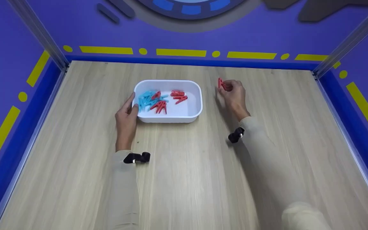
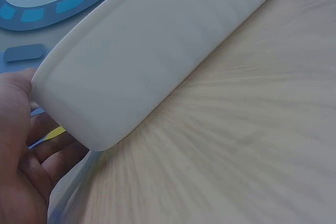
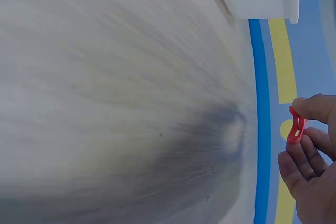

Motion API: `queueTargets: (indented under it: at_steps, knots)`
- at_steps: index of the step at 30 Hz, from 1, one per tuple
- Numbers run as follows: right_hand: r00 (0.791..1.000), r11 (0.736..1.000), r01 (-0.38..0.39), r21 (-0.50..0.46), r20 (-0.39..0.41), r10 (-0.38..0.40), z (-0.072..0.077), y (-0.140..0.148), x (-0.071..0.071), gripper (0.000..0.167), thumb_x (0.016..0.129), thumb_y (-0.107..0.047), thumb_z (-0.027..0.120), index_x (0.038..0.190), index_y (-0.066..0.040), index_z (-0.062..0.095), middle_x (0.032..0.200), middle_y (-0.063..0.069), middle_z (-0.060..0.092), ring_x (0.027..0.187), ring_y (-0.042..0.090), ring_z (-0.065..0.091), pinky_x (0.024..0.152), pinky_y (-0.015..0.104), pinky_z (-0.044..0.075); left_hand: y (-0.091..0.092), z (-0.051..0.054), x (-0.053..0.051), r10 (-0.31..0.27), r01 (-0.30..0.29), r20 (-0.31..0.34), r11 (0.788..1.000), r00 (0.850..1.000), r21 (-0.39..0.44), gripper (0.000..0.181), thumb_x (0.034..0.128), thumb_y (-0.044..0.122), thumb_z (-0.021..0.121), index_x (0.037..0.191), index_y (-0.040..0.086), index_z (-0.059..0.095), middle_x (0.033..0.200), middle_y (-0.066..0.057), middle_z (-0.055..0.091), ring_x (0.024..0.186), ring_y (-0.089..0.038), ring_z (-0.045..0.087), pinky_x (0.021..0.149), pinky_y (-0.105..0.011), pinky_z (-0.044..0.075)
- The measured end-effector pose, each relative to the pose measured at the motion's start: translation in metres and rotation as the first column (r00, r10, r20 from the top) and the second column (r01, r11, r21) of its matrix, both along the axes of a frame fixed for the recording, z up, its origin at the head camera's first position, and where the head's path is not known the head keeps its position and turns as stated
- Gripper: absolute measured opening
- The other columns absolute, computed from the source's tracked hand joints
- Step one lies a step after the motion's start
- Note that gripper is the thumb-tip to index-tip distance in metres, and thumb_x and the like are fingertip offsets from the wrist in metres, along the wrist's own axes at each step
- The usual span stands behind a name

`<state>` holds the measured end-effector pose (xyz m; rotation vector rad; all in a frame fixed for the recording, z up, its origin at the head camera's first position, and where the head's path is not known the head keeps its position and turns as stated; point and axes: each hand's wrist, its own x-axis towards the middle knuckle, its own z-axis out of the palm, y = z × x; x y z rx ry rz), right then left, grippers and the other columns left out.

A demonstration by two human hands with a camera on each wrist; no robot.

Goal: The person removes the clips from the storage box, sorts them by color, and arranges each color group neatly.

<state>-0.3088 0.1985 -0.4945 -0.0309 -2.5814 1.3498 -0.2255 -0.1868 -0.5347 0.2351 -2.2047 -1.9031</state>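
Note:
A white plastic tray (image 1: 168,119) lies on the table, with blue clothespins (image 1: 146,99) heaped in its left part. Red clothespins (image 1: 179,95) lie in it too, some on the blue heap and some further right. My left hand (image 1: 127,119) holds the tray by its left end; in the left wrist view the thumb is at the rim and the fingers reach along the outer wall. Right of the tray and apart from it, my right hand (image 1: 235,95) pinches a red clothespin (image 3: 297,125) between thumb and fingers, above the table.
The pale wooden table (image 1: 184,172) is bounded by a blue-purple back wall (image 1: 184,40) with yellow markings and by similar side walls. A black wrist camera (image 1: 136,157) sits on the left sleeve and another black camera (image 1: 236,135) on the right one.

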Motion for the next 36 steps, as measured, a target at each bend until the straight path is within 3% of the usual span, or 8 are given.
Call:
queueTargets:
  at_steps: [4, 19, 29, 36]
  knots:
    - [0.999, 1.000, 0.021, -0.002, 0.034, -0.021, -0.005, 0.001, -0.001, 0.033, 0.100, -0.011, 0.077, 0.128, 0.003, 0.068, 0.119, 0.015, 0.063, 0.106, 0.023, 0.061, 0.088, 0.030, 0.053, -0.001, -0.002, 0.000, -0.003, 0.003, -0.004, 1.000, 1.000, -0.018, 0.047, 0.1108, 0.023, 0.057, 0.157, 0.028, 0.053, 0.164, 0.010, 0.044, 0.152, -0.003, 0.034, 0.122, -0.024, 0.031]
    - [0.996, 0.998, 0.045, 0.046, 0.072, -0.048, -0.025, -0.003, -0.010, 0.030, 0.097, -0.006, 0.077, 0.122, 0.008, 0.069, 0.115, 0.021, 0.067, 0.103, 0.027, 0.063, 0.087, 0.034, 0.054, -0.001, -0.003, 0.000, -0.011, 0.011, -0.022, 1.000, 1.000, -0.010, 0.047, 0.1111, 0.025, 0.057, 0.158, 0.029, 0.053, 0.167, 0.003, 0.042, 0.153, -0.004, 0.033, 0.123, -0.024, 0.031]
    - [0.994, 0.997, 0.053, 0.062, 0.095, -0.059, -0.028, -0.004, -0.011, 0.030, 0.099, -0.007, 0.074, 0.124, 0.007, 0.068, 0.116, 0.020, 0.064, 0.104, 0.027, 0.060, 0.087, 0.035, 0.054, 0.001, -0.003, -0.003, 0.000, -0.001, -0.042, 1.000, 0.999, -0.013, 0.047, 0.1104, 0.020, 0.058, 0.157, 0.024, 0.054, 0.163, 0.006, 0.046, 0.151, -0.004, 0.036, 0.121, -0.024, 0.033]
    - [0.991, 0.997, 0.066, 0.045, 0.111, -0.071, -0.032, -0.007, -0.007, 0.032, 0.101, -0.010, 0.072, 0.129, 0.005, 0.065, 0.119, 0.018, 0.061, 0.106, 0.026, 0.058, 0.090, 0.034, 0.053, 0.002, -0.001, -0.002, 0.007, -0.007, -0.001, 1.000, 1.000, 0.025, 0.048, 0.1113, 0.015, 0.055, 0.159, 0.021, 0.050, 0.167, 0.001, 0.041, 0.155, -0.009, 0.031, 0.124, -0.026, 0.029]
